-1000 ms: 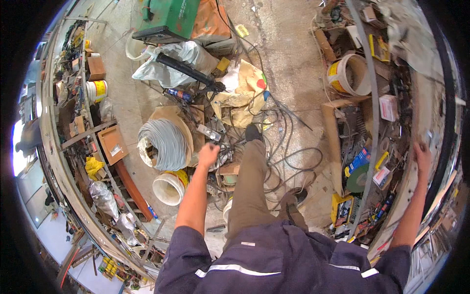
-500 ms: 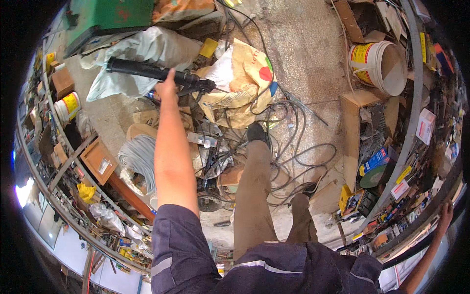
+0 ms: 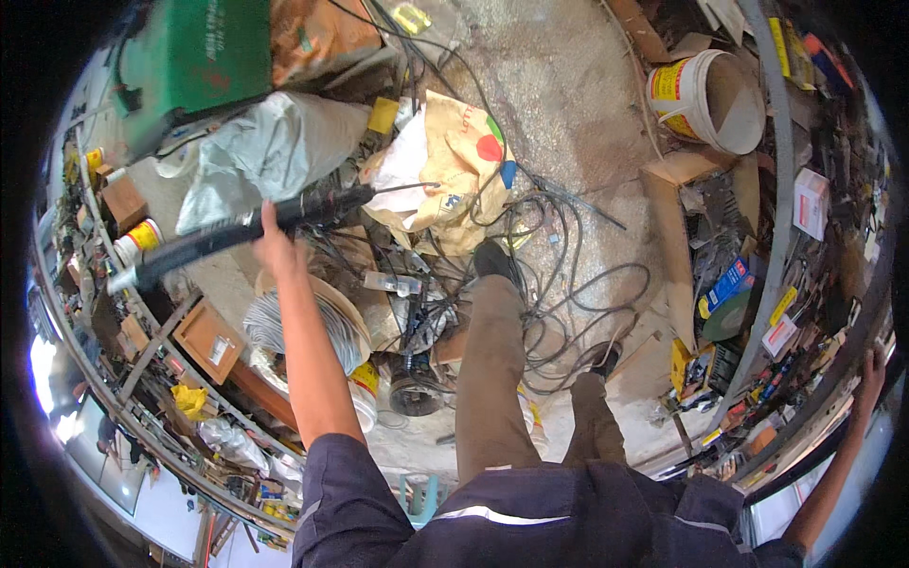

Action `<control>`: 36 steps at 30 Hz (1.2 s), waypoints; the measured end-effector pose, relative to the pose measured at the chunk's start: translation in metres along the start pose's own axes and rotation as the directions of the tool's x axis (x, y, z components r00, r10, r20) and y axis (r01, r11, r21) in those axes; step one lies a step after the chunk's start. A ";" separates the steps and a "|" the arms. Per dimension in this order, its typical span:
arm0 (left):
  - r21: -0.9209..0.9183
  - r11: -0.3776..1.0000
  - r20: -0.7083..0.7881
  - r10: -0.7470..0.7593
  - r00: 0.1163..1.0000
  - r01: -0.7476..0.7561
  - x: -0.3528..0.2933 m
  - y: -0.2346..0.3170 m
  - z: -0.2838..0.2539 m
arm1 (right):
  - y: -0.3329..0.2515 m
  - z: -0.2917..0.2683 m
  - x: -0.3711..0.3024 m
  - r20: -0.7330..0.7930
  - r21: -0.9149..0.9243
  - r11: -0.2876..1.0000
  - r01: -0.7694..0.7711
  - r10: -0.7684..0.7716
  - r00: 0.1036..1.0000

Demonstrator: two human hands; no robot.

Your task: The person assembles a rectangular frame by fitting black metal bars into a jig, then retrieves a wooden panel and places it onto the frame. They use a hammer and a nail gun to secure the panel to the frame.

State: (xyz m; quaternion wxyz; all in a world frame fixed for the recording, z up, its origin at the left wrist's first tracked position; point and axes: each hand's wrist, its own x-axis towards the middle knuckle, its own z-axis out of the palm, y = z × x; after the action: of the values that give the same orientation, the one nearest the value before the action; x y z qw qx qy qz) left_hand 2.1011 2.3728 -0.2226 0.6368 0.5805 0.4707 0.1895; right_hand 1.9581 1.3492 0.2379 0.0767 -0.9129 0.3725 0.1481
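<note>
My left hand (image 3: 276, 248) is closed round a long black tubular tool (image 3: 204, 246), shaped like a grease gun and blurred by motion. Its thin rod end points at an open brown paper sack (image 3: 445, 204) with a white lining, and its thick end reaches toward the left shelf. A white woven bag (image 3: 275, 156) lies just beyond the tool. Far off to the right, my right hand (image 3: 871, 371) grips the edge of a shelf rail (image 3: 838, 409); its fingers are small and partly hidden.
Black cables (image 3: 578, 275) loop over the floor round my feet. A wire spool (image 3: 308, 331) stands below my left hand. A green box (image 3: 213, 57) is at the back left. On the right are a white bucket (image 3: 708, 104) and an open carton (image 3: 668, 246). Cluttered shelves curve along both sides.
My left hand has moved down and left with the black tool, whose thick end has swung lower toward the left shelf. My right hand has shifted slightly upward in the picture.
</note>
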 end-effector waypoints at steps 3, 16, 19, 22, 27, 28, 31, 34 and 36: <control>-0.112 0.990 -0.010 0.086 0.996 -0.087 -0.055 0.083 -0.030 | -0.009 0.019 -0.002 -0.080 -0.111 0.983 0.147 -0.156 0.984; -0.413 0.886 0.399 -0.029 0.916 0.209 -0.500 0.273 -0.080 | -0.080 0.052 -0.136 -0.100 0.710 0.669 0.221 -0.215 0.971; -0.381 0.872 0.607 -0.015 0.794 0.308 -0.620 0.286 -0.080 | -0.010 0.073 -0.231 -0.179 0.639 0.579 0.507 -0.529 0.830; -0.316 0.849 0.795 -0.006 0.606 0.423 -0.738 0.278 -0.079 | 0.093 0.089 -0.323 -0.030 0.729 0.554 0.402 -0.561 0.828; 0.005 0.859 0.934 -0.187 0.305 0.512 -0.949 0.251 -0.093 | 0.254 0.078 -0.430 -0.139 0.758 0.510 0.406 -0.482 0.865; 0.095 0.859 0.944 -0.239 0.229 0.504 -0.987 0.245 -0.099 | 0.284 0.076 -0.444 -0.254 0.783 0.416 0.463 -0.466 0.848; 0.340 0.820 0.934 -0.353 -0.060 0.460 -1.089 0.221 -0.107 | 0.358 0.060 -0.489 -0.544 0.757 0.184 0.627 -0.353 0.761; 0.531 0.778 0.846 -0.462 -0.268 0.337 -1.179 0.219 -0.120 | 0.436 0.062 -0.533 -0.455 0.850 0.155 0.503 -0.265 0.850; 0.589 0.781 0.770 -0.463 -0.439 0.208 -1.236 0.214 -0.126 | 0.476 0.060 -0.571 -0.394 0.894 0.158 0.418 -0.166 0.904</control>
State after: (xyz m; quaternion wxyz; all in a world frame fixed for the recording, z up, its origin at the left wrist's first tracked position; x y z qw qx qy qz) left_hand 1.4639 1.5240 0.4582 0.7165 0.3534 -0.0525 -0.5992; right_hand 1.2235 1.4008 0.3541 0.6137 -0.7283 0.2035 -0.2269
